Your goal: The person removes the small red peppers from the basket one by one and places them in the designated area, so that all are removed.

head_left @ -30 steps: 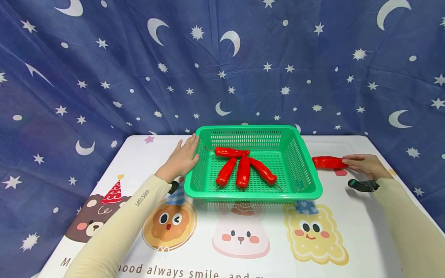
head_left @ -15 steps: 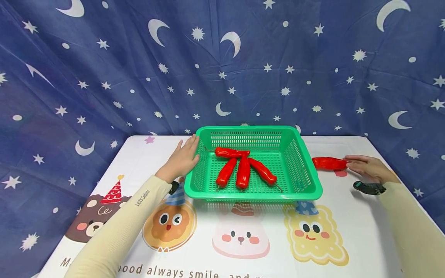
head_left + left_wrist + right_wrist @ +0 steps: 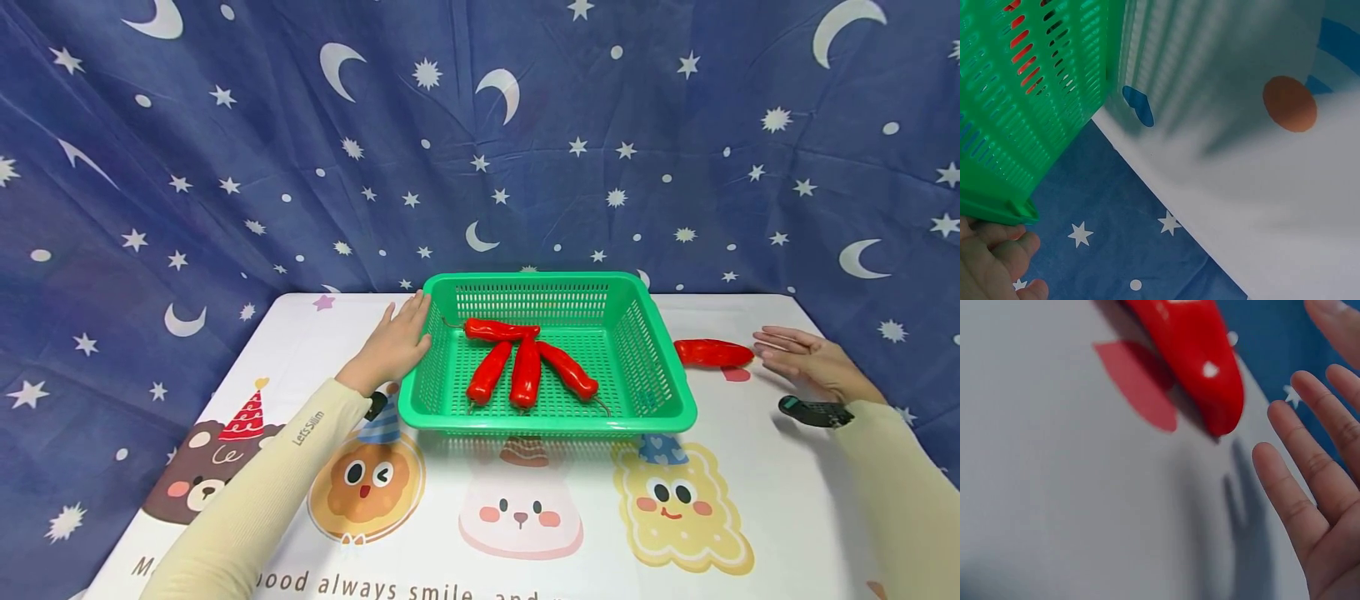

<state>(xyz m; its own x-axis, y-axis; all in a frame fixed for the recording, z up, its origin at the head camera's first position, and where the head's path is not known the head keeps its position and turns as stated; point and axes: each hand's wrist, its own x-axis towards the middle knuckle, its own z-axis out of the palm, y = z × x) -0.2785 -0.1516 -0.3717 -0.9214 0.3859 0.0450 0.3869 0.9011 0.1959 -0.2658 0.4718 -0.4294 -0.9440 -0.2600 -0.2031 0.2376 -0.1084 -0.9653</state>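
A green plastic basket (image 3: pixel 547 423) with slotted walls stands at the middle of the table, and several red peppers (image 3: pixel 526 375) lie on its floor. My left hand (image 3: pixel 390 346) rests against the basket's left rim with fingers extended; in the left wrist view its fingertips (image 3: pixel 1019 247) are right at the rim. Just right of the basket one more red pepper (image 3: pixel 712 353) lies on the table, its left end hidden by the rim. My right hand (image 3: pixel 806 362) is beside that pepper's right end, fingers spread and holding nothing; the right wrist view shows a gap between them.
The white tablecloth (image 3: pixel 592 500) is printed with cartoon figures and lettering. Behind the table hangs a dark blue curtain (image 3: pixel 540 183) with stars and moons. A black wrist device (image 3: pixel 816 412) sits at the right cuff.
My right hand has let go of the loose pepper, drawn back to the right and spread its fingers. The pepper stays in place. My left hand and the basket have not visibly moved.
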